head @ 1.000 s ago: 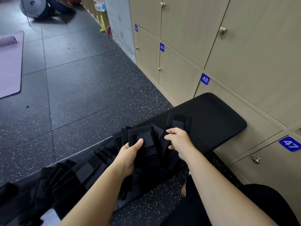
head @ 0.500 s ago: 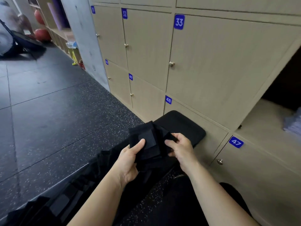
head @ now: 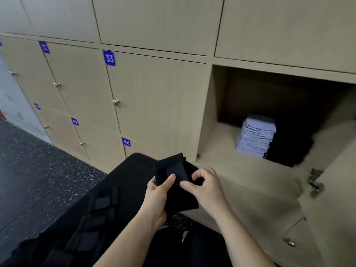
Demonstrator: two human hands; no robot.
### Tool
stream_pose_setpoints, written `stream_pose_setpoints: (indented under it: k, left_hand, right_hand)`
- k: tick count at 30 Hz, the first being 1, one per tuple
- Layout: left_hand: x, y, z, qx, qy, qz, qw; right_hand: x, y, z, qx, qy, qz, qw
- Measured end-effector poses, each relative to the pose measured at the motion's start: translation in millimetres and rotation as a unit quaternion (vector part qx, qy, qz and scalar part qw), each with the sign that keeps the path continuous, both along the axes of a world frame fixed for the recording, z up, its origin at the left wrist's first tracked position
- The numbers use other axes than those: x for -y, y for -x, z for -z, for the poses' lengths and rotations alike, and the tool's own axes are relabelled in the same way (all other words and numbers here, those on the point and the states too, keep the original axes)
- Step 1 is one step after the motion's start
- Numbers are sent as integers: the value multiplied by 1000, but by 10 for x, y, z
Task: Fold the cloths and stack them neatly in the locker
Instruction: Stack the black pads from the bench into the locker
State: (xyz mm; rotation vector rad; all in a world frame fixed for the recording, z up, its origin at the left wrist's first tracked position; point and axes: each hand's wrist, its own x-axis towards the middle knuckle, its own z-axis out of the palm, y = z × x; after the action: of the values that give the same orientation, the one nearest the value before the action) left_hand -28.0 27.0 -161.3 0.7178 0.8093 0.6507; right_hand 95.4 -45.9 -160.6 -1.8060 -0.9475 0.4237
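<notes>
"Below the locker's (head: 221, 151) lower left corner, we hold a folded black cloth (head: 173, 170) in both hands."

"How do we have it?"

"Our left hand (head: 159, 191) grips it from the left, with the thumb laid across the top and the fingers hidden underneath. Our right hand (head: 208, 187) pinches its right edge between thumb and curled forefinger."

"Does it touch the locker?"

"No. We carry it in the air, just short of the locker's front edge, above the end of the black pad (head: 131, 180) that lies below and left of the locker."

"What do we see inside the locker?"

"A neat pale stack (head: 256, 135) stands on its floor near the middle. A dark pile (head: 289, 147) sits against the stack's right side; we cannot tell what it is."

"And the door?"

"The door (head: 337, 189) stands swung open at the locker's right, with its metal hinge (head: 315, 183) showing."

"Anything else?"

"More black cloths (head: 100, 209) lie spread along the pad, well left of and below the locker. Door 33 (head: 154, 105), just left of the locker, is closed."
</notes>
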Motion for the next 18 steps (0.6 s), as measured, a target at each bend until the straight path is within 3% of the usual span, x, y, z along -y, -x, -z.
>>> stream_pose_setpoints:
  k: [8, 15, 18]
  left_hand:
    - [86, -650, 39, 9, -26, 131, 991]
    - [-87, -985, 263, 14, -20, 117, 993]
    - [-171, -1112, 361, 2, -9, 101, 995]
  right_hand:
    - [220, -776, 144, -83, -21, 55, 995]
    - [81, -1306, 350, -129, -26, 102, 986]
    - [-48, -1547, 401, -230, -79, 151, 958]
